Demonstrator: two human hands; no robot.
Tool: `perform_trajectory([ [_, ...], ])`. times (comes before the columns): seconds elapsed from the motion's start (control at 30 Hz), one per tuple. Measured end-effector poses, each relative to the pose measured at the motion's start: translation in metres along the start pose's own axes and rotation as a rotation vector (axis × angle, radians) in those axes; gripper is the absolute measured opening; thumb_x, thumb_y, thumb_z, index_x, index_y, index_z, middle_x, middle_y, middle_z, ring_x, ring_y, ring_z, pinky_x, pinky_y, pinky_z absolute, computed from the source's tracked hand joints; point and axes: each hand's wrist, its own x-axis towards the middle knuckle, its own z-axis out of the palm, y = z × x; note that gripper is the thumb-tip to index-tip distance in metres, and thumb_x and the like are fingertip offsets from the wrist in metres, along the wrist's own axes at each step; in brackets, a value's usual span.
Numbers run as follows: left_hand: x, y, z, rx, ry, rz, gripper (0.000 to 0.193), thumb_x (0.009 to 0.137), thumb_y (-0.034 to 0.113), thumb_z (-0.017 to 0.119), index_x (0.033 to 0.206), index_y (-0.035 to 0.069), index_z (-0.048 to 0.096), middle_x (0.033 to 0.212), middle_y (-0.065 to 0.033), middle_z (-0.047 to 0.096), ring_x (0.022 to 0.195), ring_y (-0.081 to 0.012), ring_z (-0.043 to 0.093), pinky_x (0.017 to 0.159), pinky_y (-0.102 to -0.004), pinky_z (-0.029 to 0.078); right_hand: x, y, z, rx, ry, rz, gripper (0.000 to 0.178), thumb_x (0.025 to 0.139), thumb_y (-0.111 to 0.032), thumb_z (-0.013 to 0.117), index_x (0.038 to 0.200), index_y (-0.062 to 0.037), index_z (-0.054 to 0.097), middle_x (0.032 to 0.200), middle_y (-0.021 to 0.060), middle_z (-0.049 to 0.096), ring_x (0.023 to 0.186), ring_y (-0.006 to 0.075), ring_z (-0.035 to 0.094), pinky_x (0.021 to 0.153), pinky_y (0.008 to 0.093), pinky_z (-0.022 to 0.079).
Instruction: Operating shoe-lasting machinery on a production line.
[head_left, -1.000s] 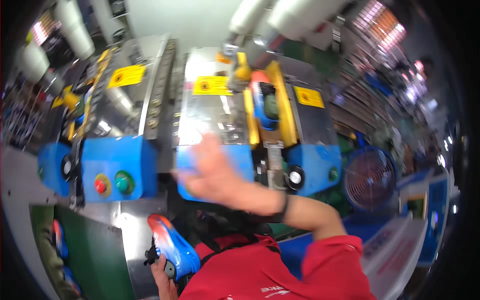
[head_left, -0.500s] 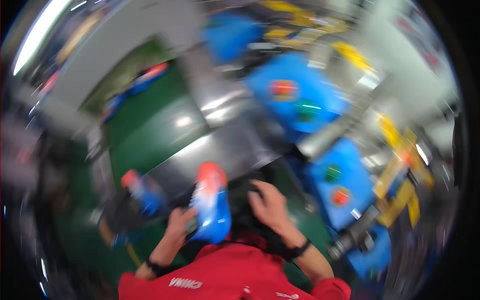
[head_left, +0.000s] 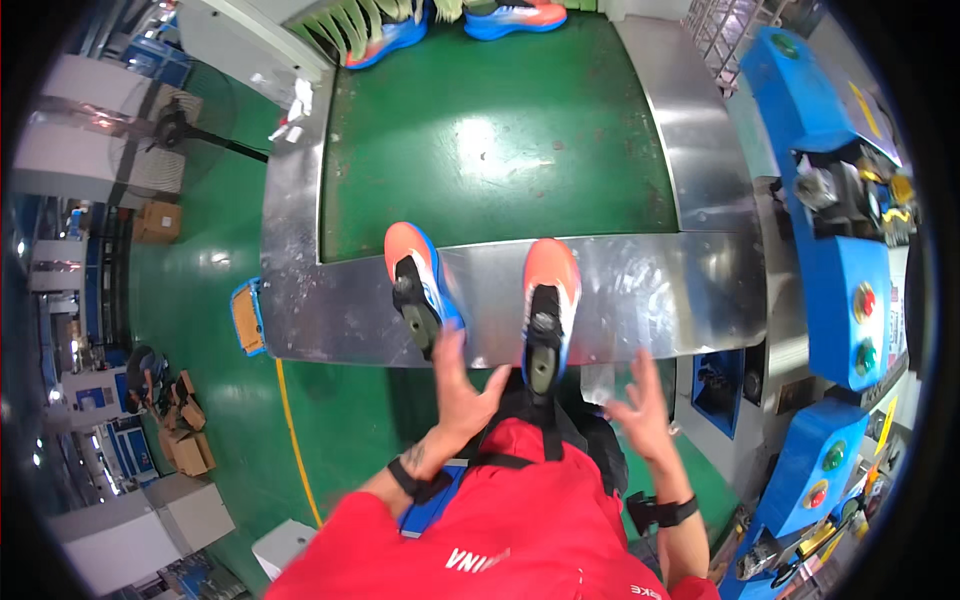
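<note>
Left grip (head_left: 461, 404): released, fingers spread, holding nothing; a fingertip comes right by the heel of the left shoe (head_left: 408, 275) (touching or just short of it, cannot tell). Right grip (head_left: 645, 412): released, fingers apart, nothing held, near the front edge, to the right of the right shoe (head_left: 551, 290).

Shoes, two, orange at the toe and blue behind, each with a grey-green insert in its opening; placed on the steel rim of the worktop (head_left: 705, 290), toes away from the person, well apart. Left one lies aslant, its toe leaning leftward and over the border of the green belt (head_left: 490, 170).

Risks, as judged: the right shoe's heel appears to reach past the front edge, so a brush from a sleeve or wrist might tip it off; a passing knock from the left fingers might swivel the left shoe; should the belt run, it could drag at that overlapping toe.

Edges and room: front edge close before both hands; bare steel between the shoes and rightward to the corner; belt surface open up to the strip curtain (head_left: 345, 35) and two further shoes; blue control boxes (head_left: 850, 310) bound the right side.
</note>
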Motion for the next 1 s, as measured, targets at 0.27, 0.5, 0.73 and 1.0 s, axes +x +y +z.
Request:
perform_trajectory([
  [0.27,0.054,-0.105,-0.015,-0.366,-0.152,-0.822,0.086,0.075,0.014,0.075,0.143,-0.005,0.027,0.124,-0.0166,0.050,0.117,-0.0273,0.050,0.104,-0.0394,0.038,0.074,-0.007,0.121,-0.148,0.045,0.066,0.088,0.073,-0.013,0.072,0.145,0.0044,0.025,0.133,0.0253,0.047,0.123,0.0342,0.050,0.104,0.0417,0.041],
  [0.5,0.123,-0.090,-0.091,-0.908,-0.542,-0.920,0.065,0.071,0.002,0.063,0.133,0.001,0.044,0.116,-0.0120,0.058,0.101,-0.0264,0.062,0.088,-0.0404,0.054,0.020,-0.092,0.075,0.678,-0.078,0.095,0.078,0.070,-0.020,0.078,0.135,0.0029,0.041,0.114,0.0090,0.056,0.102,0.0161,0.056,0.086,0.0308,0.048],
  [0.73,0.203,0.022,-0.107,-0.863,-1.281,-0.226,0.067,0.069,0.010,0.063,0.131,-0.006,0.043,0.107,-0.0136,0.058,0.084,-0.0226,0.062,0.075,-0.0348,0.054,-0.156,-0.112,0.119,0.651,0.454,-0.444,0.098,0.071,-0.018,0.072,0.151,0.0036,0.019,0.133,0.0152,0.048,0.123,0.0210,0.045,0.103,0.0295,0.038],
  [1.0,0.079,0.143,-0.185,-0.716,-2.533,0.490,0.076,0.067,0.011,0.067,0.138,-0.002,0.041,0.123,-0.0161,0.056,0.109,-0.0266,0.059,0.092,-0.0374,0.050,-0.434,-0.107,0.427,1.006,1.505,0.060,0.052,0.074,-0.026,0.077,0.117,-0.0032,0.058,0.097,0.0027,0.064,0.087,0.0111,0.058,0.075,0.0282,0.048],
])
